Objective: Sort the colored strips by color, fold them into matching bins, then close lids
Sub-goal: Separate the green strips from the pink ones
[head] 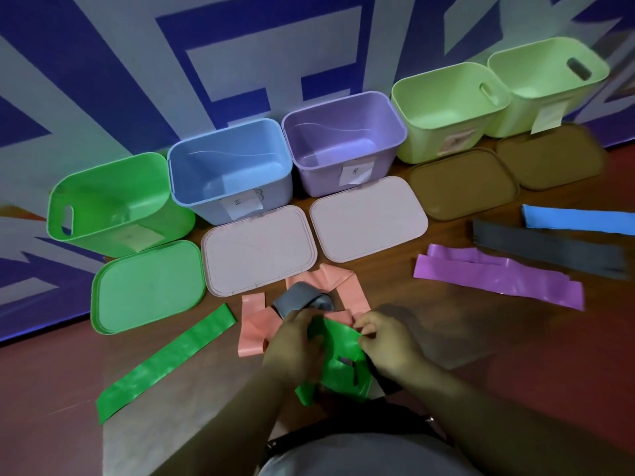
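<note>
Five open plastic bins line the far wall: a bright green bin (103, 231) at left, then a blue bin (209, 209), a purple bin (319, 182) and two pale green bins (429, 146), each with a flat lid (257, 249) lying just in front. A long green strip (165, 362) lies near left; purple strips (498, 280), dark grey strips (546, 249) and a blue strip (577, 219) lie right, pink strips (254, 333) in the middle. Nearest me, the left hand (295, 345) and right hand (388, 350) grip a crumpled green strip (340, 338) with curled fingers.
</note>
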`<state>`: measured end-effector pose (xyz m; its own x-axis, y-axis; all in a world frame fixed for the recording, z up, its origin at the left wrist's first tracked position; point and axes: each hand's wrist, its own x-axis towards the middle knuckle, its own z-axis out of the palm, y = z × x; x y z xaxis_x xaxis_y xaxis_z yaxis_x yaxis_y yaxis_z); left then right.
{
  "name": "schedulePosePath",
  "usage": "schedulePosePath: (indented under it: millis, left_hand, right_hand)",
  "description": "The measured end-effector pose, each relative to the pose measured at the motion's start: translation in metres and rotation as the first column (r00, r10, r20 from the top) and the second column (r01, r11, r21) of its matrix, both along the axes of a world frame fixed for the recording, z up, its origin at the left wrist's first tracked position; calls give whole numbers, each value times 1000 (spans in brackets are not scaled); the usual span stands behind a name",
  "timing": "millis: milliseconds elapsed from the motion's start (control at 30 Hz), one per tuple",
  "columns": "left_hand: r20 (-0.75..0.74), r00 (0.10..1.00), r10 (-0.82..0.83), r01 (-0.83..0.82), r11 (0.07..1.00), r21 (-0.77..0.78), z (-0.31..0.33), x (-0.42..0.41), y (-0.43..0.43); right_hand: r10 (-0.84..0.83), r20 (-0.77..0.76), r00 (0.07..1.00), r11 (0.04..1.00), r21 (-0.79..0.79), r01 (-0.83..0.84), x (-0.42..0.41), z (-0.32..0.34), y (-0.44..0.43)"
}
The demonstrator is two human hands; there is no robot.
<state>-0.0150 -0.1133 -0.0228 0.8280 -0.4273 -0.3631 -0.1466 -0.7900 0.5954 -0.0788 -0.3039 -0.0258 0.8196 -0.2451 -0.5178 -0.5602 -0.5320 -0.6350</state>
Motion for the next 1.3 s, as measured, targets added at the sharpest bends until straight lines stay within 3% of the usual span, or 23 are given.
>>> schedulePosePath:
  millis: [133,267,433,633,767,1067,1167,1300]
  left_hand:
    - [-69,998,16,-22,996,-85,-1,3,2]
    - [-189,982,6,-59,959,-277,11,8,-1]
    - [-217,976,-9,-104,858,-504,33,15,-5]
    - [-355,930,-99,-187,702,-687,61,27,15]
    - [-374,922,-96,-220,665,-713,75,33,42]
    - [-363,930,-63,-203,734,-648,86,35,124]
    - [-367,930,-12,-244,727,-642,90,33,157]
    - [-354,919,172,-361,727,-584,86,28,210]
  right_hand:
    - [22,118,993,999,28,-25,10,33,-5]
    - [35,195,980,989,137,-63,27,83,-10]
    - [184,234,955,965,144,-221,51,148,-13]
    - [162,275,948,938,256,-234,67,196,-5]
    - [108,318,942,942,270,-199,79,203,12]
    - [-61,481,874,941,321,-111,115,213,61]
    - [-41,478,878,954,279,-107,127,205,77]
    - [0,405,914,970,223,-99,137,177,103]
